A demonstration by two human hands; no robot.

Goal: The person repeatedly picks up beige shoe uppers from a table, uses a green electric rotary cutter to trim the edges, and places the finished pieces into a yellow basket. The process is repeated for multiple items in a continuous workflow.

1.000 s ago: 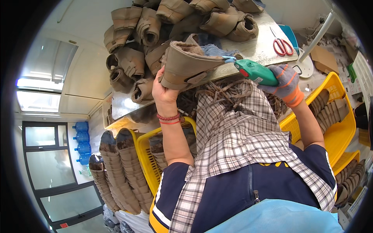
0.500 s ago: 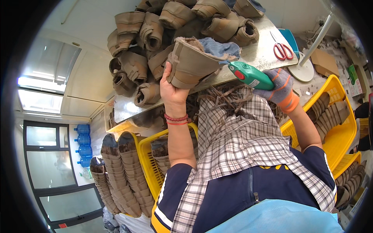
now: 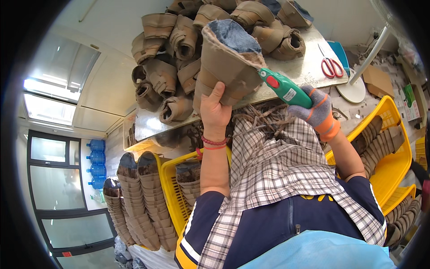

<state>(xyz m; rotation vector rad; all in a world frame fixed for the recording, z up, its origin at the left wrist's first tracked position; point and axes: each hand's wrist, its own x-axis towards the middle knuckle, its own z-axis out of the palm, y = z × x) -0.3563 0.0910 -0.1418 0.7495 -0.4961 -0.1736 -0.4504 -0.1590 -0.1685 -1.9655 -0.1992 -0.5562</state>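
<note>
My bare left hand (image 3: 216, 110) grips a tan shoe upper (image 3: 221, 62) from below, thumb on its outer side. The upper's fuzzy cut edge and blue-grey lining face upward. My right hand (image 3: 311, 110), in a grey and orange work glove, is closed around a green handheld electric cutter (image 3: 289, 89) with a red button. The cutter's tip meets the right side of the upper near its edge; the blade itself is too small to make out. Brown trimmed strips (image 3: 264, 119) lie on my checked apron (image 3: 277, 170).
Behind the held piece, a pile of tan shoe uppers (image 3: 159, 74) covers the worktable (image 3: 309, 62). Red-handled scissors (image 3: 332, 67) lie at its right. Yellow baskets (image 3: 172, 197) (image 3: 392, 154) of uppers flank me, and nested stacks of uppers (image 3: 148, 197) stand at left.
My left hand has turned the shoe upper so its lined opening faces up more, with the thumb now across its side. The cutter has shifted slightly and meets the edge lower down.
</note>
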